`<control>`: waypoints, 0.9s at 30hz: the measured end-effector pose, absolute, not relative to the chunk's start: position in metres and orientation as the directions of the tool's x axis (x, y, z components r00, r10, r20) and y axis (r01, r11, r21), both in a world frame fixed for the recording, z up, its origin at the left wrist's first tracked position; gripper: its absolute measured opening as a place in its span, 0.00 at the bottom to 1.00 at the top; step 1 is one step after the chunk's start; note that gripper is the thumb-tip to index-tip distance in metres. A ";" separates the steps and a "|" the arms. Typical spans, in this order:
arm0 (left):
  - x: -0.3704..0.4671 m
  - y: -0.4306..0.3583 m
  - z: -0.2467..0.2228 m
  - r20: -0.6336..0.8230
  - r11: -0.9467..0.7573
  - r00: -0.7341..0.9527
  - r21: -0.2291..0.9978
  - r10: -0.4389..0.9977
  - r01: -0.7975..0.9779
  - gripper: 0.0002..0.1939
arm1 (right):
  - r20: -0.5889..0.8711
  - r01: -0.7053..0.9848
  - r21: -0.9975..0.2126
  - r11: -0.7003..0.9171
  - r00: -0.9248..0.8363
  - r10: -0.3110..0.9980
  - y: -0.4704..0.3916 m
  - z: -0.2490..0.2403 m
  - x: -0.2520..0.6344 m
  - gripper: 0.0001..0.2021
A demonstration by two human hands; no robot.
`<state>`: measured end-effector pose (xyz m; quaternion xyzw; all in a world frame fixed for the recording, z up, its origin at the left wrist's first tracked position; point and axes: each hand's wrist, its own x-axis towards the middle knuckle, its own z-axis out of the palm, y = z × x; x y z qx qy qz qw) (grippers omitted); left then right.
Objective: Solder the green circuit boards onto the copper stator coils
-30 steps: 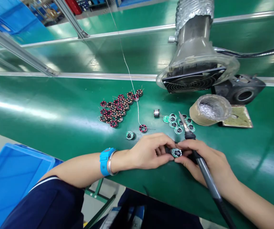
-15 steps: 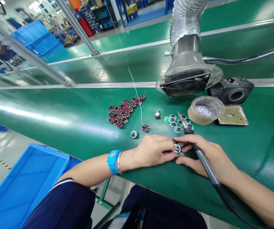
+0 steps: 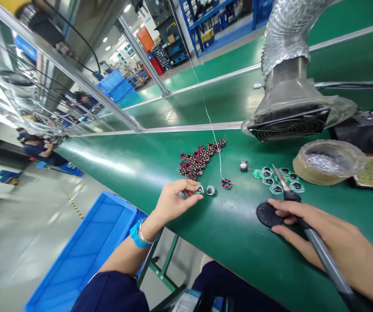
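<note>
My left hand [image 3: 177, 200] pinches a small motor stator with a round circuit board [image 3: 199, 189] between thumb and fingertips, just above the bench. Close to its right stands a similar stator with a circuit board [image 3: 210, 190]. My right hand [image 3: 323, 229] is closed round a soldering iron [image 3: 316, 242], whose tip points away from me. Its thumb and fingertips also grip the edge of a black disc [image 3: 269, 214] on the bench. Beyond the iron's tip lie several loose round circuit boards [image 3: 267, 173]. A single red-and-black wound stator [image 3: 226, 184] sits below a hanging solder wire [image 3: 213, 130].
Several wound stators [image 3: 199, 159] form a cluster farther back, and a silver cylindrical part [image 3: 243, 166] lies apart. A tub [image 3: 313, 172] of shiny scraps stands right, below a fume extractor [image 3: 290, 119]. A blue crate [image 3: 85, 255] is left of the green bench [image 3: 232, 234].
My left hand has moved left, away from my right hand, carrying the stator with its circuit board. The black disc now shows in my right hand. The view has turned left.
</note>
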<state>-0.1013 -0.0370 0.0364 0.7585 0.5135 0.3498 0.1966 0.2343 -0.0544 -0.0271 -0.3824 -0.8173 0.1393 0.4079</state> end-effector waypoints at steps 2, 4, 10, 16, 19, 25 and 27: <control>-0.109 -0.041 0.021 0.308 -0.333 0.163 0.651 0.937 0.683 0.09 | 0.559 0.515 -0.538 0.668 -0.374 0.740 -0.055 -0.028 0.233 0.20; -0.110 -0.043 0.010 0.296 -0.307 0.140 0.655 0.945 0.690 0.09 | 0.568 0.516 -0.530 0.673 -0.373 0.734 -0.056 -0.029 0.232 0.19; -0.090 -0.048 0.017 0.434 -0.415 0.160 0.592 0.886 0.691 0.08 | 0.591 0.527 -0.498 0.688 -0.374 0.715 -0.058 -0.027 0.229 0.18; -0.043 -0.048 0.041 0.588 -0.668 0.385 0.393 0.711 0.632 0.08 | 0.580 0.522 -0.517 0.679 -0.370 0.726 -0.060 -0.021 0.228 0.18; -0.024 -0.044 0.046 0.588 -0.711 0.454 0.329 0.670 0.622 0.09 | 0.580 0.510 -0.522 0.684 -0.377 0.723 -0.063 -0.017 0.227 0.17; 0.000 -0.042 0.052 0.573 -0.751 0.524 0.277 0.630 0.600 0.08 | 0.631 0.503 -0.491 0.711 -0.357 0.688 -0.061 -0.009 0.227 0.16; 0.005 -0.042 0.055 0.576 -0.761 0.536 0.266 0.617 0.591 0.08 | 0.643 0.524 -0.478 0.705 -0.338 0.688 -0.059 -0.005 0.233 0.15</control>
